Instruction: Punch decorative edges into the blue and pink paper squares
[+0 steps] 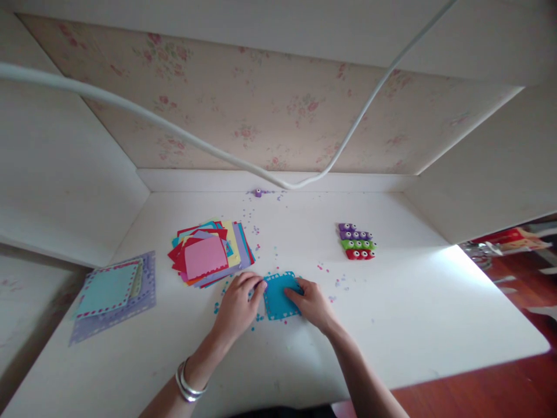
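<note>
A small blue paper square [279,295] with punched scalloped edges lies flat on the white desk [418,302]. My left hand [238,305] rests on the desk with its fingertips pressed on the square's left edge. My right hand [312,303] lies on the square's right side, fingers flat on the paper. Small paper punch-outs [259,317] are scattered around both hands.
A fanned stack of coloured paper squares [209,253] lies left of centre. Another pile with a purple sheet [114,293] sits at the desk's left edge. Rows of small craft punches [356,241] stand to the right; a single purple punch [258,192] is by the back wall. A white cable [226,154] hangs across.
</note>
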A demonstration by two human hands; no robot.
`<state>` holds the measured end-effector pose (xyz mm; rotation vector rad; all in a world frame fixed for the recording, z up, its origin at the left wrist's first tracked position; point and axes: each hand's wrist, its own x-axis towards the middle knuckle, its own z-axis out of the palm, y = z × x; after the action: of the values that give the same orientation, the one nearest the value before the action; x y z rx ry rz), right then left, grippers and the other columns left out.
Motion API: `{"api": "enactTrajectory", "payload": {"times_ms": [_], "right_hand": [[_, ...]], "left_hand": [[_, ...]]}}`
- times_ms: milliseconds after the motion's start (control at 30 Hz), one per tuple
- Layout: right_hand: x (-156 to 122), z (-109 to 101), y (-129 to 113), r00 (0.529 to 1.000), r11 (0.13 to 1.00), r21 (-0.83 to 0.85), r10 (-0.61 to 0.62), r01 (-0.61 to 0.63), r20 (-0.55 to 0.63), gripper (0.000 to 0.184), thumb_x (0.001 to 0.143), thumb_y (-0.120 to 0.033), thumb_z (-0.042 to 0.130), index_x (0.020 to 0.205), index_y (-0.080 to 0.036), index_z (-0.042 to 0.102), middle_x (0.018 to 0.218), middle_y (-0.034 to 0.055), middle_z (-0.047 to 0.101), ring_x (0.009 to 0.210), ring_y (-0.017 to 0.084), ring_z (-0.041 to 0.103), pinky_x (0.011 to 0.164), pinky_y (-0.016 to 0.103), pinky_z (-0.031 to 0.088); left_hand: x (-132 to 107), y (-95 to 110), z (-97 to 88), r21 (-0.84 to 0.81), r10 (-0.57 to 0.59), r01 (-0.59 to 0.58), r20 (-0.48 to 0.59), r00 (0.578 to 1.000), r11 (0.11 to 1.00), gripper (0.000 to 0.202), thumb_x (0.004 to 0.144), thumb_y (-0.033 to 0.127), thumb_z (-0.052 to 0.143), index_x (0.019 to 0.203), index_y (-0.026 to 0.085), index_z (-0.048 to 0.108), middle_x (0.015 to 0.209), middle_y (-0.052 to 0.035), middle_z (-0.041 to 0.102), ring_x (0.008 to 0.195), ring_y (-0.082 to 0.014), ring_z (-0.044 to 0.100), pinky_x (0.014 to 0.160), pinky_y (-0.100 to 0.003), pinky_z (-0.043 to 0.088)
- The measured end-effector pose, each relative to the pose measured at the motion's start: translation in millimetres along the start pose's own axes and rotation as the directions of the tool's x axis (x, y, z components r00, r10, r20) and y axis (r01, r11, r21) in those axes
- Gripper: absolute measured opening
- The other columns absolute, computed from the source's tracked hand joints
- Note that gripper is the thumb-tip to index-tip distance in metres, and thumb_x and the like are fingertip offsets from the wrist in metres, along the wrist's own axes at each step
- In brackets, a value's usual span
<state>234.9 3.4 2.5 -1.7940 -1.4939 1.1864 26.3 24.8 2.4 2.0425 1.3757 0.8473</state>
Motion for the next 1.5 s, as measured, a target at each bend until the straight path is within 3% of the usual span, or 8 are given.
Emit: {"api": "enactTrajectory", "payload": {"times_ms": [433, 633, 900, 1167, 1267, 1333, 1433, 1500], "right_hand": [[-1, 3, -7, 0.999, 1.000, -0.026, 0.016, -0.017, -0.030, 0.021, 0.081, -0.032, 0.055, 0.065, -0.018, 0.053, 0.054, -0.0052, 0.045, 0.050, 0.009, 0.039, 0.045, 0.021, 0.027], [-1, 6, -7, 0.999, 0.998, -0.067, -0.016, 0.013, -0.040, 0.022, 0.080, -0.031, 0.055, 0.063, -0.018, 0.050, 0.054, -0.0055, 0.043, 0.051, 0.009, 0.039, 0.045, 0.022, 0.026], [-3, 6, -1, 0.996, 0.998, -0.059, -0.013, 0.008, -0.090, 0.021, 0.079, -0.031, 0.055, 0.063, -0.018, 0.049, 0.055, -0.0047, 0.044, 0.053, 0.010, 0.039, 0.048, 0.022, 0.027], [-4, 4, 4, 0.997, 0.999, -0.039, -0.005, 0.002, -0.080, 0.021, 0.081, -0.034, 0.055, 0.068, -0.018, 0.056, 0.056, -0.0034, 0.049, 0.052, 0.011, 0.044, 0.047, 0.023, 0.031], [-8, -3, -1, 0.993, 0.992, -0.124, -0.041, 0.026, -0.114, 0.024, 0.083, -0.039, 0.056, 0.089, -0.018, 0.065, 0.068, 0.0007, 0.061, 0.059, 0.015, 0.054, 0.054, 0.026, 0.040], [-10, -9, -6, 0.969, 0.973, -0.220, -0.113, 0.064, -0.220, 0.035, 0.084, -0.041, 0.056, 0.111, -0.020, 0.064, 0.091, 0.0062, 0.068, 0.075, 0.020, 0.061, 0.067, 0.032, 0.048], [-16, -16, -18, 0.901, 0.930, -0.336, -0.268, 0.150, -0.340, 0.044, 0.088, -0.040, 0.054, 0.128, -0.023, 0.056, 0.120, 0.0119, 0.061, 0.105, 0.028, 0.058, 0.089, 0.044, 0.048], [-22, -19, -29, 0.901, 0.916, -0.313, -0.339, 0.252, -0.269, 0.045, 0.091, -0.039, 0.052, 0.134, -0.024, 0.051, 0.130, 0.0120, 0.056, 0.116, 0.028, 0.054, 0.096, 0.046, 0.046]], "left_hand": [[25, 2, 3.3, 0.048, -0.013, 0.006, 0.161, 0.987, 0.999, 0.017, 0.085, 0.014, 0.048, 0.070, 0.019, 0.052, 0.079, -0.0027, 0.054, 0.079, -0.0180, 0.055, 0.076, -0.031, 0.044], [29, -1, 1.3, 0.030, -0.010, 0.005, 0.184, 0.983, 1.000, 0.020, 0.083, 0.015, 0.050, 0.063, 0.019, 0.050, 0.074, -0.0017, 0.054, 0.073, -0.0169, 0.056, 0.070, -0.029, 0.044], [10, 1, -14.9, 0.008, -0.011, 0.010, 0.156, 0.988, 1.000, 0.027, 0.095, 0.030, 0.041, 0.082, 0.020, 0.063, 0.089, -0.0041, 0.064, 0.087, -0.0182, 0.061, 0.082, -0.032, 0.047], [-9, -22, -31.7, 0.157, -0.057, 0.047, 0.057, 0.997, 0.986, 0.029, 0.095, 0.039, 0.045, 0.109, 0.022, 0.064, 0.110, -0.0068, 0.065, 0.100, -0.0200, 0.064, 0.089, -0.034, 0.050], [-16, -31, -30.9, 0.203, -0.004, -0.004, 0.043, 0.999, 0.979, 0.031, 0.089, 0.039, 0.058, 0.115, 0.023, 0.062, 0.113, -0.0070, 0.064, 0.103, -0.0223, 0.063, 0.090, -0.036, 0.051], [-19, -33, -30.1, 0.211, 0.024, -0.029, 0.026, 0.999, 0.977, 0.027, 0.088, 0.035, 0.059, 0.113, 0.023, 0.062, 0.110, -0.0060, 0.064, 0.100, -0.0221, 0.063, 0.088, -0.037, 0.052], [-21, -29, -30.8, 0.159, 0.057, -0.055, -0.011, 0.998, 0.986, 0.024, 0.091, 0.031, 0.056, 0.113, 0.024, 0.062, 0.108, -0.0053, 0.064, 0.098, -0.0204, 0.064, 0.086, -0.035, 0.054], [-22, -20, -32.5, 0.105, 0.084, -0.083, -0.006, 0.996, 0.991, 0.024, 0.091, 0.030, 0.055, 0.114, 0.024, 0.061, 0.110, -0.0049, 0.064, 0.101, -0.0197, 0.063, 0.089, -0.034, 0.053]]}}
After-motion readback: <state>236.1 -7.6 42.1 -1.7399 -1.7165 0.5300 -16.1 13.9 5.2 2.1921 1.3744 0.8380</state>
